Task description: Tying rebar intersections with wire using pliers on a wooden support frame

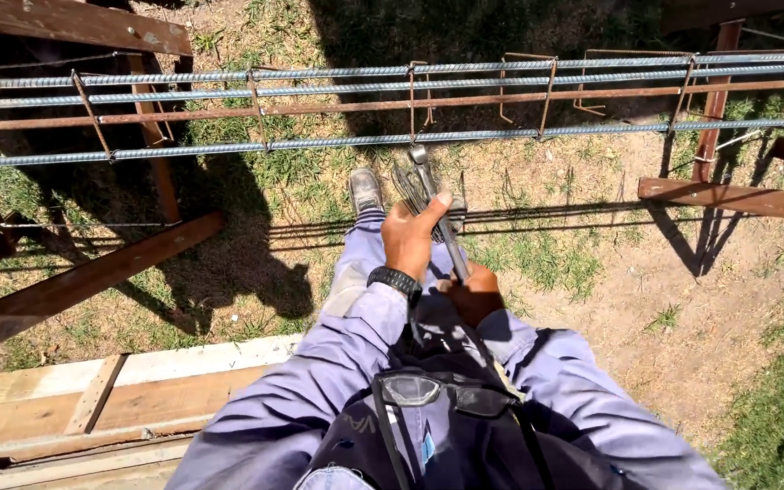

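Observation:
My left hand (410, 238) grips a bundle of thin tie wires (407, 184) and steadies a metal hooked tying tool (433, 200). My right hand (475, 292) holds the lower handle end of that tool, close to my chest. The tool's tip reaches up to the nearest ribbed steel bar (319, 142) of a long rebar cage, at a rusty stirrup (412, 100). Both arms wear pale blue sleeves, and a black watch sits on my left wrist. Safety glasses (446, 392) hang at my chest.
The rebar cage runs left to right on rusty steel trestles (708, 118). Wooden planks (120, 399) lie at lower left, a rusty beam (93, 277) slopes beside them. My shoe (366, 191) stands on patchy grass and bare dirt below the bars.

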